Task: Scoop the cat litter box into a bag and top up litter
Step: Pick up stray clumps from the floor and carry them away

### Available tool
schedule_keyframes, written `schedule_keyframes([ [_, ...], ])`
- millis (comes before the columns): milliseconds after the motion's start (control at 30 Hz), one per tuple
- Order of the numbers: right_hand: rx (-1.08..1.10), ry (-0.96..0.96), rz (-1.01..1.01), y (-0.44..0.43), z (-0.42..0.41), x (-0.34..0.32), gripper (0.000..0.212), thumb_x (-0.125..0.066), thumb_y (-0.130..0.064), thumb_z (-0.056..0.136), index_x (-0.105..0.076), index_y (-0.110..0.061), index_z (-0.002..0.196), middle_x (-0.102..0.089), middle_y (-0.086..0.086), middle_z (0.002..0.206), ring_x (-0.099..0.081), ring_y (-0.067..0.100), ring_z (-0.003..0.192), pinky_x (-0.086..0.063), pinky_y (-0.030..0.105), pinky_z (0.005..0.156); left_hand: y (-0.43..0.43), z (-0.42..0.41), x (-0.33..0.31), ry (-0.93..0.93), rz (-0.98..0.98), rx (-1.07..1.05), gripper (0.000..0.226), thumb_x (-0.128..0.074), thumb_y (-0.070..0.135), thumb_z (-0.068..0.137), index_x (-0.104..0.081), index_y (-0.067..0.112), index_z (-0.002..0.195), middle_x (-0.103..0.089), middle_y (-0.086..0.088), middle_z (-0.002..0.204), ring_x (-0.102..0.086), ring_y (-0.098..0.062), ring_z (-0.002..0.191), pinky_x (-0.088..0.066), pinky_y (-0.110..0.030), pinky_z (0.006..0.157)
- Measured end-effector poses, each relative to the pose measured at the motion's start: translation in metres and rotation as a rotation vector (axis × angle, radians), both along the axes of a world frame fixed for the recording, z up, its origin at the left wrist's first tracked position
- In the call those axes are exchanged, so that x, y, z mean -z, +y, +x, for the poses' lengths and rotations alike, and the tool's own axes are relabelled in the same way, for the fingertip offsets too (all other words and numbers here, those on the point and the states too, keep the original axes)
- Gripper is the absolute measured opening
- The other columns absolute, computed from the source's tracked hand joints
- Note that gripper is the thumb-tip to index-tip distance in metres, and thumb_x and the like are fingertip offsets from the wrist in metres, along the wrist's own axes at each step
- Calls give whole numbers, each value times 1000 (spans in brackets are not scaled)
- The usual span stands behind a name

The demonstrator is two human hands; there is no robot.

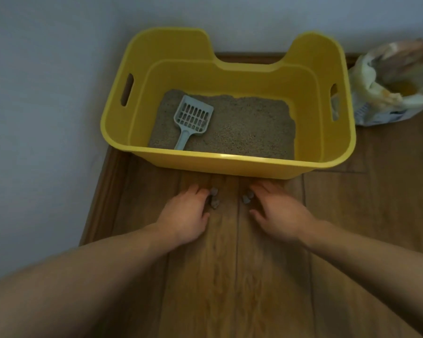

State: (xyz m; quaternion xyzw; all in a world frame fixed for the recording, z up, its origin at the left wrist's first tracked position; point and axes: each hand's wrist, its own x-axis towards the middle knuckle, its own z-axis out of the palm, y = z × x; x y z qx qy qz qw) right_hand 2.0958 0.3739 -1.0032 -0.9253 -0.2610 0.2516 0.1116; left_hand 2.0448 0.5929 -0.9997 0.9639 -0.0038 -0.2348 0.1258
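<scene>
Litter box (pixel 230 164) on floor (pixel 230 264) by wall, scoop (pixel 192 119) on litter (pixel 249 128) inside, left part. Bag (pixel 396 86) right of box. In front of box, left hand (pixel 183 215) has fingers (pixel 199 191) curled at grey clumps (pixel 214 198), grip unclear; right hand (pixel 279 211) is relaxed and spread.

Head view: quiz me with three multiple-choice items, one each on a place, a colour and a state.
1. Where is the litter scoop? A on the floor; B in the litter box, on the litter; C in the bag.
2. What colour is the litter box? A yellow; B blue; C white.
3. The bag at right is: A tied shut; B open on top; C inside the box.
Key: 1B, it lies flat on the granules; 2A, its walls are yellow; 3B, its mouth gapes.
</scene>
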Motion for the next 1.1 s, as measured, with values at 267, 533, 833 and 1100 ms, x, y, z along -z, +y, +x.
schedule_keyframes([
  [267, 35, -23, 80, 5, 13, 27, 42, -61, -17, 89, -60, -13, 130, -53, 5, 137, -47, 27, 125, -36, 31, 105, 5, 4, 20, -28, -80, -71, 19, -64, 29, 91, -60, 21, 107, -51, 1, 113, -59, -22, 101, -52, -39, 88],
  [533, 196, -11, 155, 0, 7, 31, 27, -65, -18, 84, -63, -13, 110, -59, 7, 108, -59, 26, 96, -40, 26, 78, 2, 8, 20, -54, -209, -148, 33, -70, 25, 88, -57, 25, 118, -51, 11, 92, -56, -12, 90, -44, -24, 75],
  [833, 223, 43, 220, 20, 3, 37, 35, -64, -19, 88, -67, -18, 123, -53, 7, 116, -59, 23, 98, -34, 15, 85, -10, 15, 27, 10, -184, -60, 37, -66, 24, 90, -61, 25, 127, -48, -4, 123, -54, -25, 114, -43, -32, 101],
  [1100, 242, 5, 228, 29, 1, 42, 23, -65, -15, 87, -72, -17, 109, -60, 7, 112, -60, 26, 101, -41, 24, 87, -5, 9, 27, -74, -236, -142, 32, -71, 24, 86, -63, 19, 116, -54, 0, 120, -58, -21, 106, -47, -29, 92],
])
